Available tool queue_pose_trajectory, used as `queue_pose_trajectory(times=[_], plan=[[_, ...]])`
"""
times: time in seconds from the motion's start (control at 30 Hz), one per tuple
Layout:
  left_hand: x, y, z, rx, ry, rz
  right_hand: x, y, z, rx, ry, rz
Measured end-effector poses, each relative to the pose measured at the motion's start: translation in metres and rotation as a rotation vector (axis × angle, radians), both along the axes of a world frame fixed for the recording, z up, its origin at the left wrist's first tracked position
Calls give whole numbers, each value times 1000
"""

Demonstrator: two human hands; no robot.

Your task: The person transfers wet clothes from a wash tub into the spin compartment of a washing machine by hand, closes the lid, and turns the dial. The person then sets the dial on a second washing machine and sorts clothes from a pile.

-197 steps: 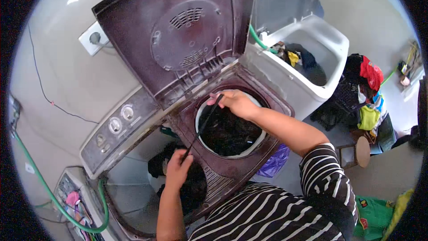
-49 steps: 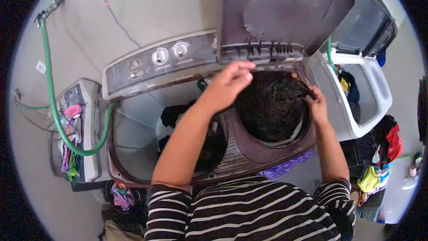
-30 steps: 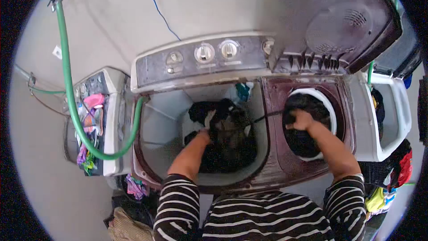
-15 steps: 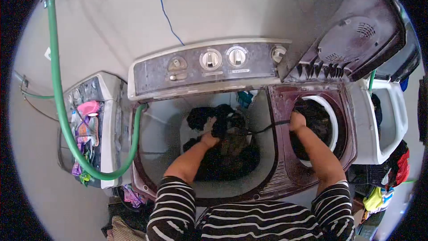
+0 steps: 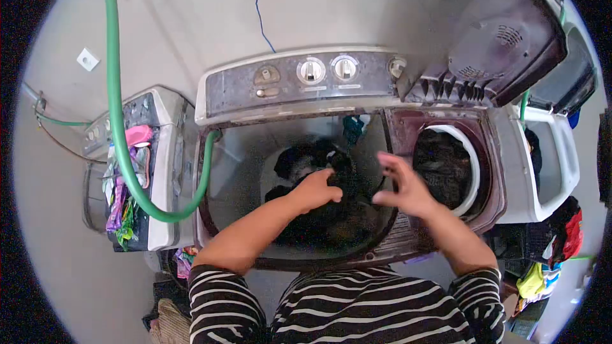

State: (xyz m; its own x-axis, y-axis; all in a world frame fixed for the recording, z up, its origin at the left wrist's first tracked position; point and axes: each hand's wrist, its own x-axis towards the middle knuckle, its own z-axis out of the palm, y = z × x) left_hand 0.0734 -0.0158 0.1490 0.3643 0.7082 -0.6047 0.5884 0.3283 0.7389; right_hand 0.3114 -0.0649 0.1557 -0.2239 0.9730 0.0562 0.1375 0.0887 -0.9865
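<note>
fingers first. see right hand (image 5: pixel 407 191) over slotted divider (image 5: pixel 398 230) between wash tub (image 5: pixel 231 175) and spin tub, palm-side turned toward wash tub, thumb and fingers spread wide. see left hand (image 5: pixel 312 192) over middle of wash tub, back of hand up, fingers half curled, thumb stuck out toward right hand. can't tell if left fingers grip anything, undersides hidden. note a clear gap between the two hands.

below left hand: find dark laundry (image 5: pixel 319 226) heaped on bottom of wash tub, mostly at centre and right, with a pale grey piece (image 5: pixel 301 167) just past the fingers. can't separate single garments there. spot teal cloth (image 5: pixel 352 129) at back right corner of same tub.

right of right hand: find more dark cloth (image 5: pixel 443 165) packed inside white ring (image 5: pixel 475 165) of spin tub.

behind: see control panel (image 5: pixel 287 83) with knobs, and maroon lid (image 5: pixel 500 57) raised over spin side. follow green hose (image 5: pixel 113 89) down from upper left, around in a loop, up to left rim of wash tub.

farther out: see second machine (image 5: pixel 167 185) at left with pink item (image 5: pixel 138 135) on top; at right, white machine (image 5: pixel 556 185) with its lid up, plus red cloth (image 5: pixel 574 239) and yellow-green cloth (image 5: pixel 531 283) near it, lower right.
</note>
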Motion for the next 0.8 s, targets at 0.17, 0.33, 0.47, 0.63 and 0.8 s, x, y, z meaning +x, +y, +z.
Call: queue_pose_trajectory(times=[0.17, 0.33, 0.47, 0.63, 0.8], plan=[[13, -34, 77, 275, -608, -69, -50, -36, -32, 106, -347, 128], [-17, -13, 63, 386, -807, -188, -57, -41, -5, -195, -283, -177], [-74, -4, -70, 547, -64, -521, -68, -29, -38, 121, 61, -287], [-90, -9, -159, 5, 9, -537, -79, -27, 24, 256, 285, -272], [-64, -30, -125, 428, -49, -61, -49, -13, 74, -33, 696, -304]])
